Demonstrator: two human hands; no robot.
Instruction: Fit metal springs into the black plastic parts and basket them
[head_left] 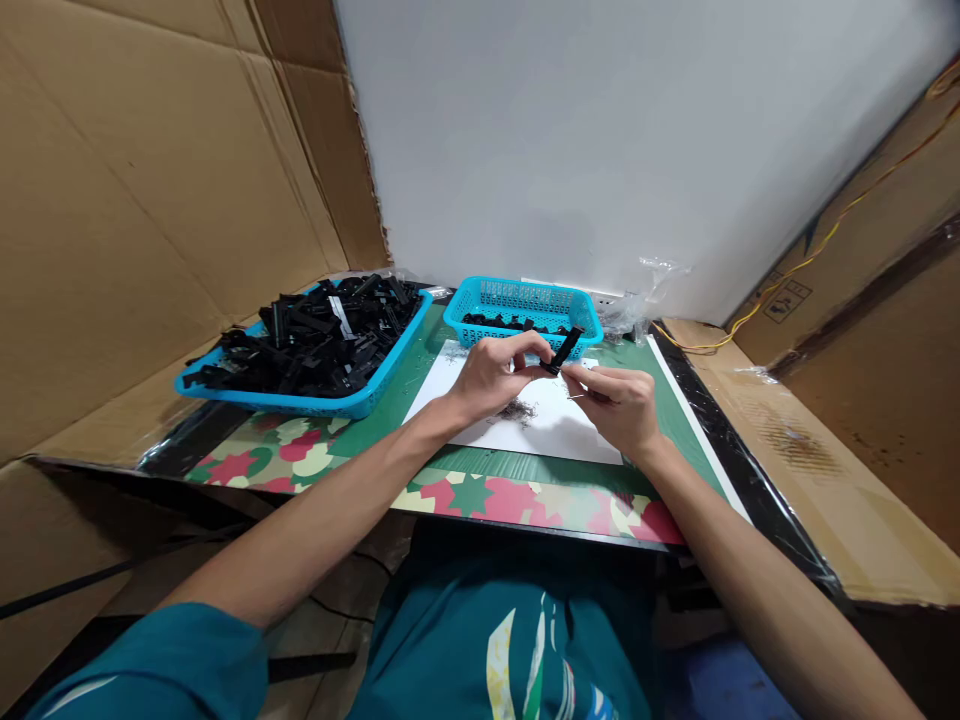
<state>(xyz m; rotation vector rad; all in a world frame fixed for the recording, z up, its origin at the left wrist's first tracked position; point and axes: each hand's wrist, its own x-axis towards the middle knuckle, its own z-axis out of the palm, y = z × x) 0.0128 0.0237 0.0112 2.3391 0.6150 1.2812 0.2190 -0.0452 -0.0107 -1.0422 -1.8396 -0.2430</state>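
My left hand (491, 377) grips a black plastic part (567, 350) between thumb and fingers, its long bar tilted up to the right. Close against the part's lower end, my right hand (621, 400) is closed in a pinch. A thin, pale sliver (576, 397) shows below its fingers, too small to name; the fingertips hide the rest. Beneath both hands lies a sheet of white paper (465, 432). On it is a loose heap of tiny dark pieces (517, 411), too fine to make out singly.
At left, a large blue tray (364, 400) is heaped with black plastic parts (300, 335). Behind my hands stands a smaller blue basket (525, 290) with some black pieces inside. Crumpled clear plastic (637, 308) lies beside it. Cardboard walls (150, 170) flank the table; a yellow cable (814, 250) hangs right.
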